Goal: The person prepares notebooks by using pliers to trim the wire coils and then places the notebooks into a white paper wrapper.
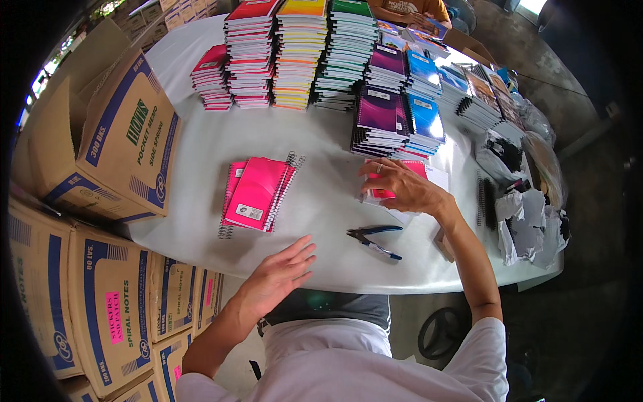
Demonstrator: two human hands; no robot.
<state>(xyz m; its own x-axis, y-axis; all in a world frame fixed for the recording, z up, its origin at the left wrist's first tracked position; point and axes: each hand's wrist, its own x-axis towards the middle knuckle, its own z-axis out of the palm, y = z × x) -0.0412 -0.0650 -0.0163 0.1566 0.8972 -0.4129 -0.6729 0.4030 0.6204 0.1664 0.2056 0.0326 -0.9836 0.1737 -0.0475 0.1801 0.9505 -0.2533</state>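
Observation:
My right hand (pixel 405 187) is over a pink-covered notebook or sheet stack (pixel 415 167), fingers bent and apart; whether they touch it is unclear, and the hand hides part of it. White sheets (pixel 439 177) lie beside and under it. Open and holding nothing, my left hand (pixel 284 269) hovers near the table's front edge with its fingers stretched out. Blue-handled pliers (pixel 375 241) rest on the table between my hands. Left of centre, a few pink spiral notebooks (pixel 258 192) overlap in a small pile, with coils sticking out along their sides.
Tall stacks of red (pixel 249 60), yellow (pixel 298 60) and green (pixel 347 57) notebooks stand at the back, with purple (pixel 378 110) and blue (pixel 423 120) ones nearer. Torn wrapping with black coils (pixel 529 214) lies right. Cartons (pixel 124 144) crowd the left. Another person (pixel 412 13) sits opposite.

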